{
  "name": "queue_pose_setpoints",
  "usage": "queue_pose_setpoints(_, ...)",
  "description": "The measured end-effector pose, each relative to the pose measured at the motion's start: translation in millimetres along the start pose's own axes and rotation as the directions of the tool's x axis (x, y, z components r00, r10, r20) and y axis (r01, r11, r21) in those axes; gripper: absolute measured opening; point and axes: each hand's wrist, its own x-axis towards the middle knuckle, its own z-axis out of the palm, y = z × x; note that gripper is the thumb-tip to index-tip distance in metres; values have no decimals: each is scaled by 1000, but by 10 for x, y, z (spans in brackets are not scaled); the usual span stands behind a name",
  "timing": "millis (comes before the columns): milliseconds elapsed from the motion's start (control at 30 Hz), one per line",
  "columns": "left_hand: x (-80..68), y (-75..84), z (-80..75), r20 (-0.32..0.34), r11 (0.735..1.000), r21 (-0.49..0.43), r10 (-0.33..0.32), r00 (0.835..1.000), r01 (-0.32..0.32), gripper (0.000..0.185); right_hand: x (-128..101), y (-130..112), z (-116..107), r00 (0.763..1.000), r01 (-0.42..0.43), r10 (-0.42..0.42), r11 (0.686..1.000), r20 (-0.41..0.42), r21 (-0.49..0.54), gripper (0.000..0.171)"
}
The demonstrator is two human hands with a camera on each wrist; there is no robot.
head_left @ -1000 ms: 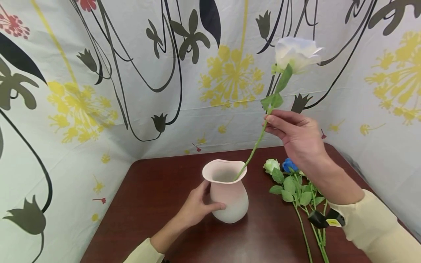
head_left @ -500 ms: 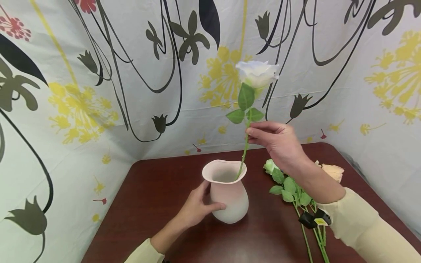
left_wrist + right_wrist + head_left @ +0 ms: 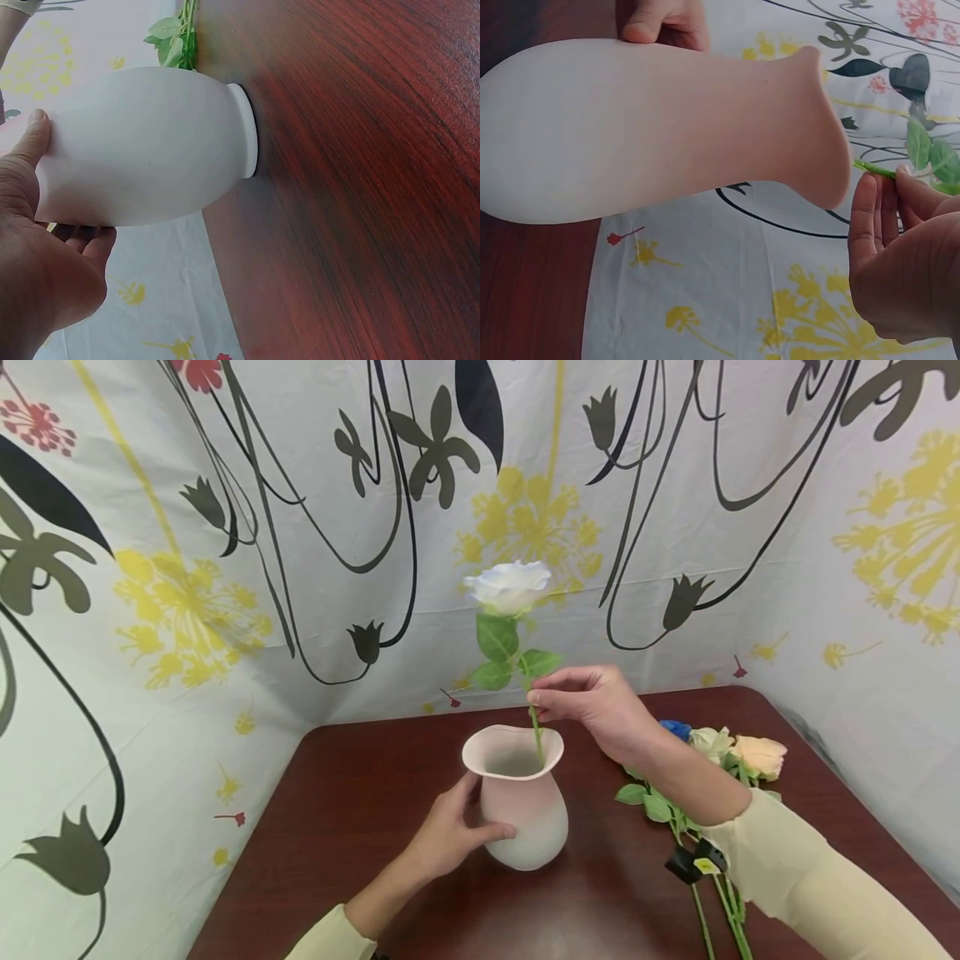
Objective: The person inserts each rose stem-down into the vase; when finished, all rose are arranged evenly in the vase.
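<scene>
A pale pink vase (image 3: 521, 802) stands on the dark red table (image 3: 360, 810). My left hand (image 3: 448, 835) grips its side, thumb across the front; the left wrist view shows the thumb on the vase (image 3: 142, 146). My right hand (image 3: 592, 702) pinches the green stem of a white rose (image 3: 508, 587) just above the vase's rim. The stem runs down into the vase mouth and the bloom stands nearly upright above it. In the right wrist view the fingertips (image 3: 870, 217) hold the stem beside the vase (image 3: 652, 131) lip.
Several loose roses (image 3: 731, 752), blue, cream and peach, lie on the table to the right with long green stems (image 3: 701, 918) running toward the front edge. Flower-patterned cloth walls (image 3: 187, 568) close in the table on the left, back and right.
My right hand has moved left and down with the white rose. The stem has turned from slanting right to nearly upright and gone deeper into the vase. The left hand stayed on the vase.
</scene>
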Motion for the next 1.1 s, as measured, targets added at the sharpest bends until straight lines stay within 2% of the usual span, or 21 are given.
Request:
queue_pose_setpoints(300,-5,-2,-3,-1,999,35,2,1000,-2,90,1,31,112,995,17,-9,996,95,-86,22)
queue_pose_setpoints(400,-3,-9,-1,3,999,39,1,1000,-1,91,-11,27,145,993,30,-11,987,121,-155,26)
queue_pose_setpoints(500,-3,-10,0,9,999,45,2,1000,-2,92,-24,22,196,989,70,-33,963,142,-262,20)
queue_pose_setpoints(567,-2,-12,0,15,999,48,5,1000,-6,94,-40,17,235,983,127,-68,920,168,-371,15)
queue_pose_setpoints(667,1,-17,-1,19,999,46,16,1000,-17,96,-74,11,284,970,227,-141,813,196,-537,7)
queue_pose_setpoints(733,6,-22,-3,26,999,46,13,1000,-14,97,-100,7,301,964,264,-180,743,197,-615,5)
queue_pose_setpoints(767,8,-24,-4,28,999,47,11,1000,-13,97,-111,5,305,962,274,-198,717,190,-641,5)
queue_pose_setpoints(833,10,-27,-7,34,999,46,7,999,-9,98,-129,2,299,962,273,-215,693,171,-667,9)
queue_pose_setpoints(900,11,-32,-9,39,999,51,-1,999,-1,97,-142,1,280,960,275,-228,684,160,-676,10)
queue_pose_setpoints(967,9,-36,-11,41,999,52,-1,999,-1,97,-150,2,251,959,278,-238,688,154,-670,12)
queue_pose_setpoints(1100,6,-47,-9,45,999,42,1,999,-3,97,-162,9,171,961,273,-238,726,142,-631,17)
